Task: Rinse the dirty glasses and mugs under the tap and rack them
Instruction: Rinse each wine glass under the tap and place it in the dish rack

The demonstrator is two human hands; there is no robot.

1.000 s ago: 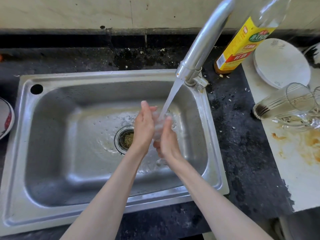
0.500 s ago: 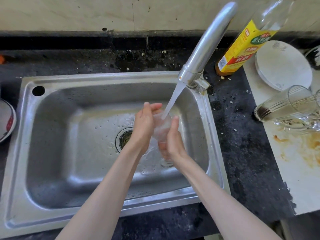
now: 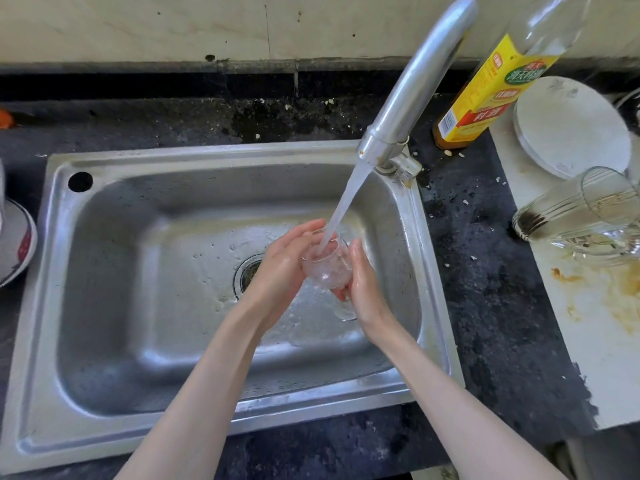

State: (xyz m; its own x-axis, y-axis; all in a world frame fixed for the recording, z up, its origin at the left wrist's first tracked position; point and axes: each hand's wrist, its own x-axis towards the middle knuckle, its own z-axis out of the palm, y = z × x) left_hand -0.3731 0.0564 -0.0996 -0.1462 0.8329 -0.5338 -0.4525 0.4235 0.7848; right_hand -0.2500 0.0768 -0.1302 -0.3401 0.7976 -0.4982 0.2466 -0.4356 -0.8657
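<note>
A small clear stemmed glass (image 3: 327, 266) sits between both hands over the steel sink (image 3: 138, 271), mouth tilted up toward the tap (image 3: 412, 95). The water stream (image 3: 343, 206) falls into the glass. My left hand (image 3: 282, 268) cups its left side with fingers reaching over the rim. My right hand (image 3: 363, 285) wraps its right side and stem; the foot shows just below that hand. Two dirty clear glasses (image 3: 575, 213) lie on their sides on the white board at the right.
A yellow-labelled bottle (image 3: 485, 95) stands behind the tap on the dark counter. White plates (image 3: 571, 126) lie at the far right on a stained white board (image 3: 602, 323). A bowl (image 3: 14, 247) shows at the left edge. The drain (image 3: 247, 275) is left of my hands.
Both hands have shifted around the glass under the stream, and its mouth now faces up so water runs into it. The glass shows more clearly between my hands.
</note>
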